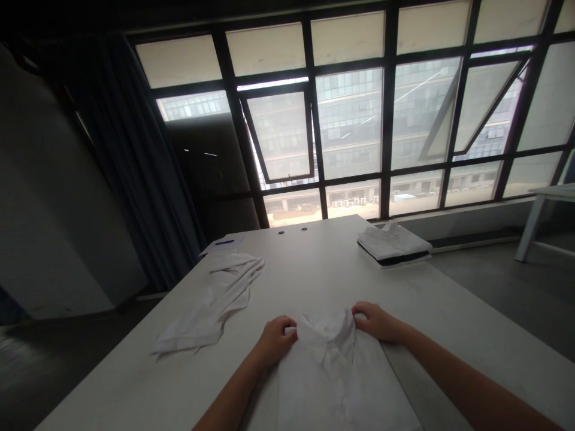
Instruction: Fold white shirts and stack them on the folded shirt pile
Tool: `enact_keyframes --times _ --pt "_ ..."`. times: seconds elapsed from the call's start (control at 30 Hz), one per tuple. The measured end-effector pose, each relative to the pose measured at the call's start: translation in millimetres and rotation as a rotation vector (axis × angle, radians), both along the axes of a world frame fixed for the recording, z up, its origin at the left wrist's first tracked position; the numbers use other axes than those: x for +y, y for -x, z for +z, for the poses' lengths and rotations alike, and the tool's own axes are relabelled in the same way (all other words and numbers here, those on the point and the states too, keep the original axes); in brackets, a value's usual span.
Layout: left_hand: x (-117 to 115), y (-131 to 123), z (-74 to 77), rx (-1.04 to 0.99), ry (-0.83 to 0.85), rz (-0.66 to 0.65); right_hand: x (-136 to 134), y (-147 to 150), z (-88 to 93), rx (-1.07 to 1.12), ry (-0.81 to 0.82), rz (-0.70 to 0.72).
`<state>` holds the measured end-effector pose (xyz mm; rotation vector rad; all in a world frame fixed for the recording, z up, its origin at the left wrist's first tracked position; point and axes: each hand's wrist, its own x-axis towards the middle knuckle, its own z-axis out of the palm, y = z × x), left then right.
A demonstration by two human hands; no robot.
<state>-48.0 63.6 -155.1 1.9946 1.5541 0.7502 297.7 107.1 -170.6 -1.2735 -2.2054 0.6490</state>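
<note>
A white collared shirt (pixel 341 383) lies front side up on the white table (pixel 309 269), its collar pointing away from me and its lower part cut off by the bottom of the view. My left hand (pixel 277 340) pinches the cloth at the left side of the collar. At the collar's right side, my right hand (pixel 375 322) grips the fabric between thumb and fingers. The shirt body looks flat and narrow, with the sleeves out of sight.
Left on the table lies a loose, crumpled white garment (pixel 215 305). Behind it are a paper sheet and a blue pen (pixel 224 242). A stack of folded clothes (pixel 395 242) sits at the far right edge. Large windows (pixel 350 120) stand beyond, and a second table (pixel 557 193) is at right.
</note>
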Motion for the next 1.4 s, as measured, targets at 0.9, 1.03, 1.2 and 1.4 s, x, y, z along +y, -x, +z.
enact_keyframes --times 0.9,1.03,1.2,1.4 --pt "-12.1 -21.6 -7.2 0.251 -0.217 0.11 -15.6 22.5 -14.1 -0.008 -0.337 -0.183" --pt "-3.1 -17.5 -8.6 0.272 -0.167 0.15 -6.1 20.6 -18.7 -0.129 -0.312 -0.279" --pt "5.3 -12.1 -11.0 0.286 -0.182 0.221 -30.1 32.4 18.9 -0.157 -0.548 -0.308" --pt "9.4 2.4 -14.0 0.284 -0.274 0.329 -101.0 92.4 9.2 -0.121 -0.515 0.427"
